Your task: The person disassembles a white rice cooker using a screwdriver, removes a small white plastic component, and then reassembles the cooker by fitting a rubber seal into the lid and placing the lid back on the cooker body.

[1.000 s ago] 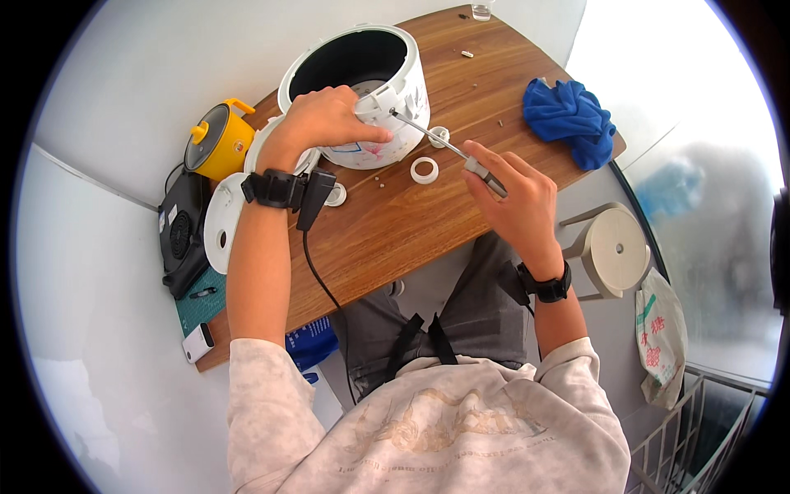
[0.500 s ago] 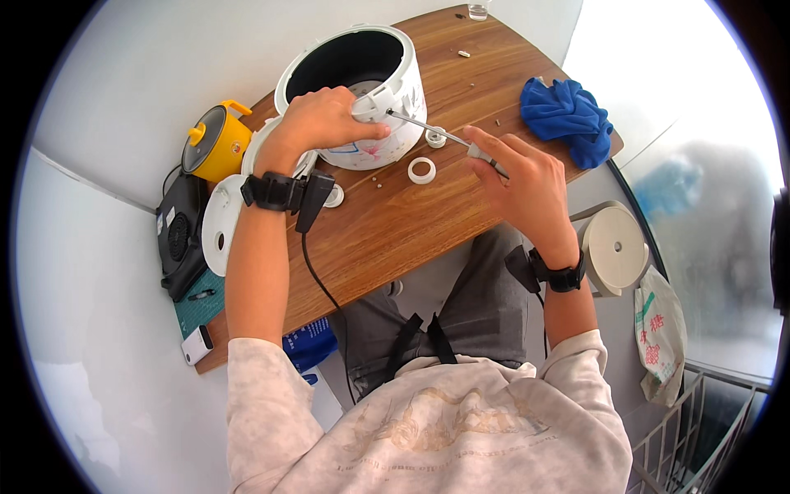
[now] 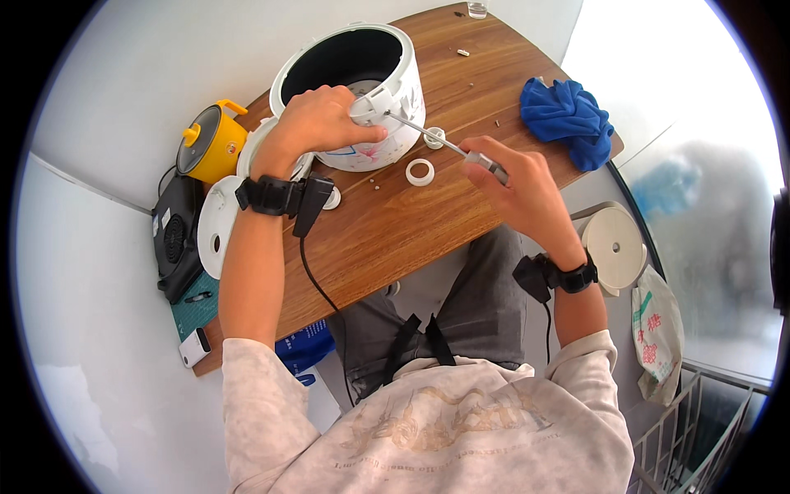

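Note:
A white rice cooker body (image 3: 403, 142) with a black interior stands at the far middle of the table. My left hand (image 3: 322, 123) is closed over its near rim, thumb pressed on the outer wall and fingers inside. In my right hand (image 3: 527, 189) is a screwdriver (image 3: 487, 165) with a grey handle. Its long shaft slants up and left, and the tip meets a white tab on the cooker's rim beside my left thumb. Just below the shaft sit a small white round part (image 3: 435, 137) and a white ring (image 3: 420, 183).
Left of the cooker are a yellow pot (image 3: 220, 140), a black appliance (image 3: 174, 235) and a white oval cover (image 3: 216, 222). A crumpled blue cloth (image 3: 568, 119) lies at the table's right edge. A glass (image 3: 477, 10) stands at the far edge. Cables hang from both wrist straps.
My right hand has shifted slightly down and right, with its grip altered so more of the screwdriver handle shows. The tip stays at the rim tab; my left hand holds its place.

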Available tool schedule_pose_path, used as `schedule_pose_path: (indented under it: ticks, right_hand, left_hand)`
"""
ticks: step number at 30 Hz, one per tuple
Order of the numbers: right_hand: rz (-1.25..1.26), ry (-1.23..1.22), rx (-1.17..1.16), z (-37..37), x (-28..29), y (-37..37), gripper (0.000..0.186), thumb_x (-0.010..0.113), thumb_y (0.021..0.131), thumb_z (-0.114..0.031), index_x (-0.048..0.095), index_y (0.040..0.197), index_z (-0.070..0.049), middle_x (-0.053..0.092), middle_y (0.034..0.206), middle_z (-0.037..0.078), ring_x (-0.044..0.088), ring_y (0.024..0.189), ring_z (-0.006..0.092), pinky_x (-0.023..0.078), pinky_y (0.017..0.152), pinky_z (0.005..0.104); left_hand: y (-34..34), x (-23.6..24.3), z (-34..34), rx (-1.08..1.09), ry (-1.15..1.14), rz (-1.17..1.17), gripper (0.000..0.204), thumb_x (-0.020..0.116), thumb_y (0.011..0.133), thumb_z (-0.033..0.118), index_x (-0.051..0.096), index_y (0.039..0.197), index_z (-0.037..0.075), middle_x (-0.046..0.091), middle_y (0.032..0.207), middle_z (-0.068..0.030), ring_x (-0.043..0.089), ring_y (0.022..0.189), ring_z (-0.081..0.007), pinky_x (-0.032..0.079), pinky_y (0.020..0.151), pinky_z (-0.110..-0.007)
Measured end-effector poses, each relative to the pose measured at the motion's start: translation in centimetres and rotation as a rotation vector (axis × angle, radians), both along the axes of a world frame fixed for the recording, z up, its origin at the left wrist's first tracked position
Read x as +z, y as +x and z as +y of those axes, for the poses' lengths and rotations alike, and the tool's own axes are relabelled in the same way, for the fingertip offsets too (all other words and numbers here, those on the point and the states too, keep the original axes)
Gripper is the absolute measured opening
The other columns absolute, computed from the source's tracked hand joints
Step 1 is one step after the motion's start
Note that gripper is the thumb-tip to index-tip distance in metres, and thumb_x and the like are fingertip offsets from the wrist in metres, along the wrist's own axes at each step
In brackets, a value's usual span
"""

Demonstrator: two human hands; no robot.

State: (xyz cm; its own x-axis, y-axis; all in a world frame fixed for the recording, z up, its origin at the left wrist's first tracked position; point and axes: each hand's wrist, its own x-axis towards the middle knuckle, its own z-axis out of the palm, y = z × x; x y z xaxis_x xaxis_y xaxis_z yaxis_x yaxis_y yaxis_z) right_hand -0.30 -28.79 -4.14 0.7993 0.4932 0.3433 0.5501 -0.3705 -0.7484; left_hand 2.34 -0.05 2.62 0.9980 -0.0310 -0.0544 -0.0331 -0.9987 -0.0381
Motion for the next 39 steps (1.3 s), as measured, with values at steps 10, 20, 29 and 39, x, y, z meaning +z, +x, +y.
schedule_pose_path:
  ticks: [10,20,29,39]
  right_hand:
    - [1.244,0.827,0.298,3.6,-2.0,-4.8,0.028,0.052,0.109,-0.037,0.057,0.119,-0.011,0.045,0.071,-0.002,0.038,0.049,0.0041,0.029,0.045,0.0196]
    - [1.532,1.220,0.501,5.0,-2.5,-5.7,0.030,0.048,0.110,-0.038,0.055,0.125,-0.013,0.049,0.071,-0.001,0.037,0.046,0.0067,0.030,0.043,0.0231]
    - [0.760,0.599,0.141,2.3,-1.9,-3.9,0.030,0.050,0.109,-0.034,0.063,0.121,-0.009,0.051,0.067,-0.001,0.042,0.050,0.0051,0.033,0.045,0.0207]
    - [-0.280,0.075,-0.335,1.7,-3.6,-3.8,0.029,0.074,0.091,-0.021,0.068,0.119,-0.015,0.071,0.081,0.006,0.064,0.062,0.0267,0.050,0.058,0.0354]
  left_hand:
    - [-0.2,-0.1,0.1,-0.008,-0.037,-0.010,0.072,0.074,0.072,0.070,0.075,0.088,0.000,0.074,0.081,-0.0187,0.074,0.079,-0.0348,0.058,0.074,-0.043]
    - [0.4,0.4,0.5,0.006,-0.083,0.068,0.081,0.074,0.072,0.073,0.074,0.088,-0.006,0.073,0.083,-0.0233,0.073,0.083,-0.0385,0.058,0.075,-0.044]
    - [0.5,0.0,0.2,-0.003,-0.008,0.046,0.081,0.068,0.073,0.076,0.075,0.090,-0.003,0.074,0.082,-0.0201,0.074,0.080,-0.0355,0.058,0.074,-0.042]
    - [0.4,0.1,0.0,0.017,-0.021,0.095,0.086,0.069,0.073,0.079,0.076,0.096,-0.003,0.075,0.088,-0.0224,0.074,0.086,-0.0366,0.058,0.078,-0.043]
